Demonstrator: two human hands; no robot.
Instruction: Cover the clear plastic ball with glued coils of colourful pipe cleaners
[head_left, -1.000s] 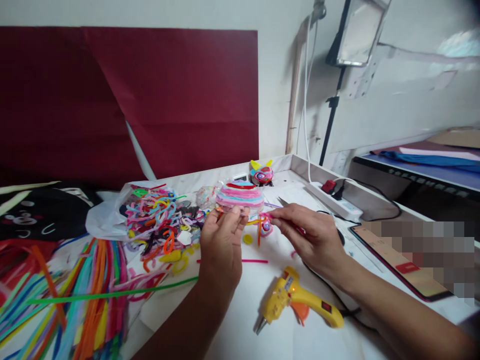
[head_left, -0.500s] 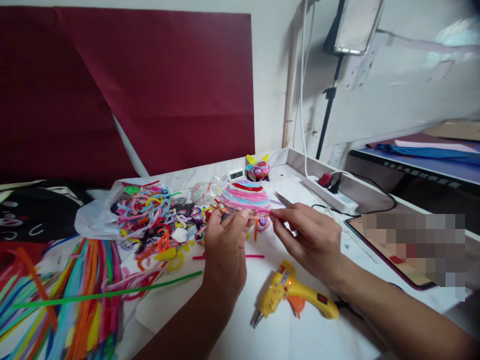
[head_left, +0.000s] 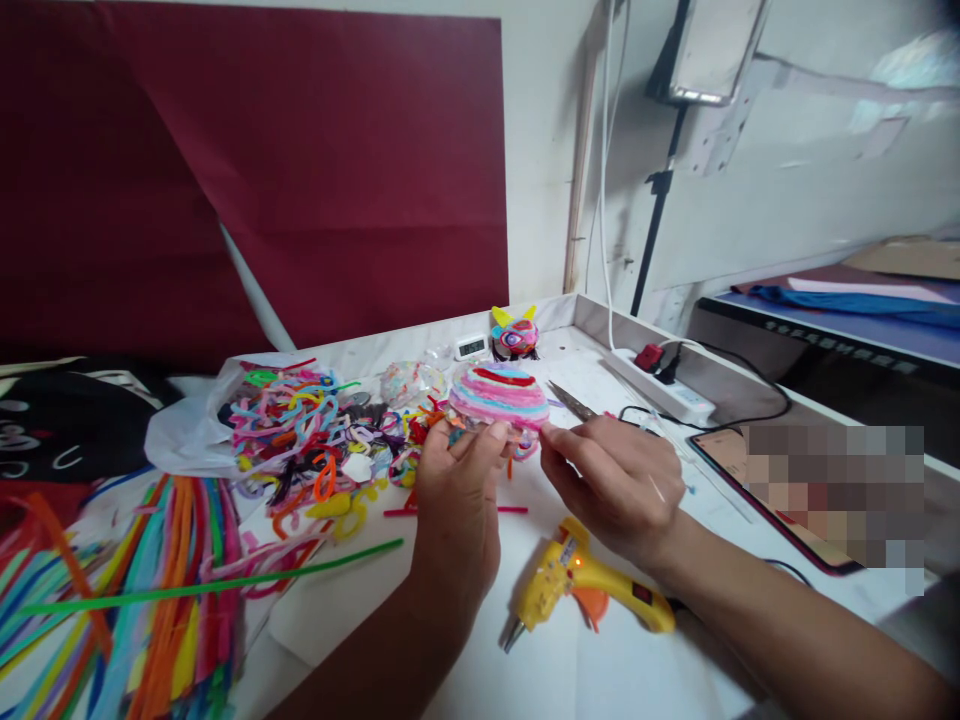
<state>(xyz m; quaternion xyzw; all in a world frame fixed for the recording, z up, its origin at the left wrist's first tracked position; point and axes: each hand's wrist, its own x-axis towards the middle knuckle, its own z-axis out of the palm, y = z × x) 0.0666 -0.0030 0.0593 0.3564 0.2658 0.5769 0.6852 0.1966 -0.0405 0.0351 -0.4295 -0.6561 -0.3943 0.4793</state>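
A rounded dome (head_left: 499, 395), covered in pink, blue, white and red pipe-cleaner stripes, is held up over the table. My left hand (head_left: 459, 490) grips its lower edge, thumb at the front, other fingers partly hidden. At the dome's right edge my right hand (head_left: 615, 475) pinches a pink pipe cleaner (head_left: 534, 430) that runs along the rim; its end is hidden by the fingers. Just beyond the right hand lie scissors (head_left: 571, 400), handles covered. A yellow glue gun (head_left: 546, 585) with a lit orange light rests below, nozzle towards me.
Loose pipe-cleaner pieces (head_left: 285, 410) spill from a plastic bag at left, above a bundle of long pipe cleaners (head_left: 161, 600). A horned figure (head_left: 515, 335) and small timer (head_left: 472, 348) stand behind. At right are a power strip (head_left: 664, 388) and a phone (head_left: 731, 460).
The dome has shifted slightly right and turned a little in my left hand. My right fingers have stayed at its right edge, curling in closer.
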